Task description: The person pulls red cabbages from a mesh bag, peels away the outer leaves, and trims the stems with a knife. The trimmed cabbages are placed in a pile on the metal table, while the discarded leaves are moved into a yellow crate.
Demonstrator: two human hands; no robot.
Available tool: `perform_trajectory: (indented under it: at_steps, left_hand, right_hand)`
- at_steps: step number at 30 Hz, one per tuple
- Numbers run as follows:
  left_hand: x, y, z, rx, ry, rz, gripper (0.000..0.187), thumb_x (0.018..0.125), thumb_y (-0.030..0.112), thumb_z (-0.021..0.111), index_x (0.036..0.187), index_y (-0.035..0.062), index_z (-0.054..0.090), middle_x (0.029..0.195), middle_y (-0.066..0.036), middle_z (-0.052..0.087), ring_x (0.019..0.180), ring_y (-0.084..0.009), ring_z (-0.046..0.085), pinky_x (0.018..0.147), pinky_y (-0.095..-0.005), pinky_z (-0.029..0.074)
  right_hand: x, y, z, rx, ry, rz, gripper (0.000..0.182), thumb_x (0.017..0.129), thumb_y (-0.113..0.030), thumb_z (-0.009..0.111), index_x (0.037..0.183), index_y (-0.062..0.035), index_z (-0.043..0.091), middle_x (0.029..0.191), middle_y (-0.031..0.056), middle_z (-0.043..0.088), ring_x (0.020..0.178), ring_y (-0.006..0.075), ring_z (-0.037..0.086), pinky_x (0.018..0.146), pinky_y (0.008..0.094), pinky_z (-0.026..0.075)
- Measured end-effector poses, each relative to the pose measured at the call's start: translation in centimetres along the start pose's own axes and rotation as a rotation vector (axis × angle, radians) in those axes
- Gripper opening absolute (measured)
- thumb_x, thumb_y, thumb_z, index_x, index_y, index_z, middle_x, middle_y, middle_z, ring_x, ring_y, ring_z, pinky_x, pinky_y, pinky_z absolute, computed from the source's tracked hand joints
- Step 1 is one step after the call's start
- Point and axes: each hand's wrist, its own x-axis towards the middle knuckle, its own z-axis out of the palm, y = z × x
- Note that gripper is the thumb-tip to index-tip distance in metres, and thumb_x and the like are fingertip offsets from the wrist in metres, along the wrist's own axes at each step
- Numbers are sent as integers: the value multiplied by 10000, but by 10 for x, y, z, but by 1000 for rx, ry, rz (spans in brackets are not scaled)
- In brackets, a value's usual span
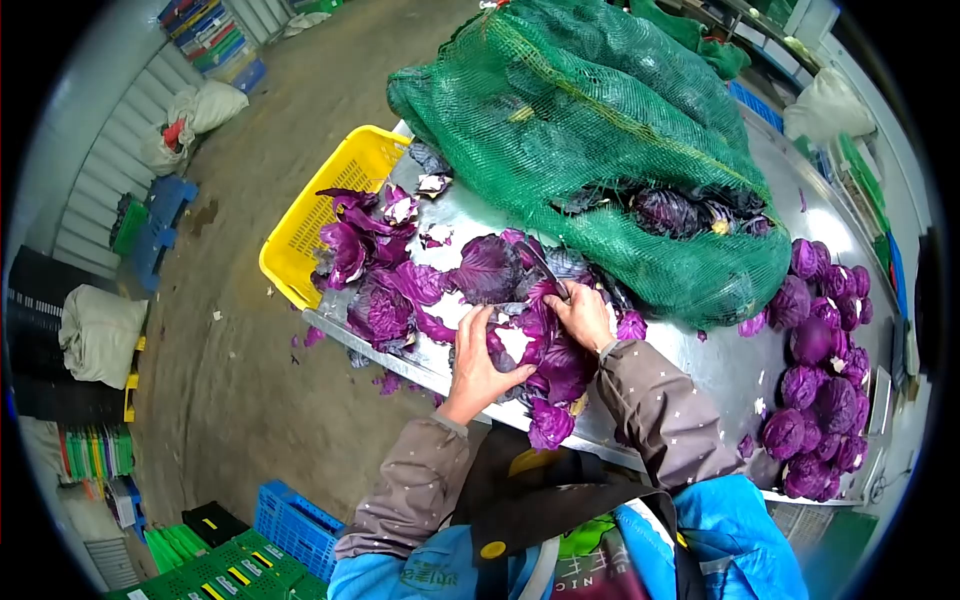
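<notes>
In the head view, a red cabbage (541, 335) with loose outer leaves and a pale cut patch lies at the table's near edge, between my hands. My left hand (478, 366) cups its left side, thumb and fingers curved around it. My right hand (585, 316) is closed on a knife (549, 270), its dark, narrow blade pointing up and away from me; the handle is hidden in the fist. Loose purple leaves (382, 307) are heaped left of my hands. A large green mesh sack (600, 130) lies beyond, with dark cabbages showing through its opening.
The metal table (700, 370) carries a stack of trimmed red cabbages (820, 370) at the right. Against its left edge stands a yellow basket (290, 250). Leaf scraps lie on the floor (230, 330). Blue (297, 525) and green crates (235, 570) stand at lower left.
</notes>
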Motion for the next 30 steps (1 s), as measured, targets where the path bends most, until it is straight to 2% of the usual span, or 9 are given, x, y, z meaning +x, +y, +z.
perform_trajectory:
  at_steps: [4, 7, 8, 11, 15, 17, 21, 26, 30]
  left_hand:
    - [-9, -3, -13, -18, 76, -118, 968, 640, 317, 815, 1374, 10, 262, 1333, -214, 272, 1214, -340, 361, 1006, -423, 345]
    - [-12, -7, -12, -373, 27, -609, 846, 721, 330, 773, 1319, -59, 317, 1168, -200, 490, 1082, -276, 508, 939, -366, 403]
    - [-11, -27, 6, -585, 108, -524, 776, 752, 344, 749, 1264, -97, 367, 1072, -185, 563, 989, -267, 562, 908, -348, 422]
    - [9, -16, 7, -468, 42, -548, 775, 671, 341, 794, 1190, -100, 425, 1125, -218, 540, 1043, -285, 538, 922, -359, 417]
    - [4, 13, 17, -27, 75, -505, 903, 604, 355, 806, 1253, -62, 337, 1174, -230, 429, 1117, -366, 446, 961, -421, 380]
    - [-2, 24, 20, 76, 119, -358, 948, 577, 354, 819, 1270, -61, 321, 1134, -229, 428, 1090, -378, 445, 944, -442, 379]
    - [-5, 26, 22, 95, 122, -318, 941, 590, 343, 814, 1277, -64, 316, 1106, -233, 431, 1058, -380, 452, 918, -442, 386]
    - [-1, 25, 27, 145, 92, -313, 806, 656, 285, 770, 1240, -86, 358, 1087, -268, 462, 1036, -408, 470, 911, -450, 398]
    - [1, 26, 27, 157, 139, -304, 835, 627, 292, 788, 1238, -78, 357, 1074, -252, 455, 1012, -402, 476, 881, -443, 418]
  right_hand:
    - [-13, -21, -12, 82, 11, -35, 215, 815, -270, 632, 914, -79, 637, 722, 203, 620, 733, 389, 614, 654, 470, 460]
    - [-36, -41, -17, 82, 63, -144, 156, 810, -237, 633, 827, -87, 590, 679, 169, 598, 673, 375, 598, 574, 465, 448]
    - [-43, -48, -18, 86, 58, -184, 152, 805, -227, 632, 827, -86, 580, 695, 160, 601, 672, 371, 597, 568, 460, 448]
    - [-59, -52, -19, 3, 61, -348, 134, 785, -200, 634, 867, -97, 605, 775, 135, 634, 708, 339, 622, 591, 414, 481]
    - [-40, 21, -15, 117, 224, -16, 272, 794, -264, 642, 946, -39, 659, 773, 179, 657, 744, 354, 640, 674, 416, 499]
    - [-38, 34, -25, -18, 70, 146, 350, 800, -277, 647, 1034, -21, 602, 803, 188, 652, 786, 367, 630, 679, 432, 486]
    - [-55, -20, -49, -131, 188, -225, 432, 861, -247, 589, 1253, -126, 455, 1191, 197, 495, 846, 385, 610, 695, 437, 507]
    - [-70, -59, -23, -242, -78, -476, 396, 867, -206, 555, 1254, -287, 527, 1229, 129, 475, 735, 306, 641, 586, 386, 535]
    - [-55, -61, -18, -271, -31, -509, 363, 860, -227, 566, 1220, -268, 548, 1216, 167, 481, 655, 324, 637, 540, 395, 531]
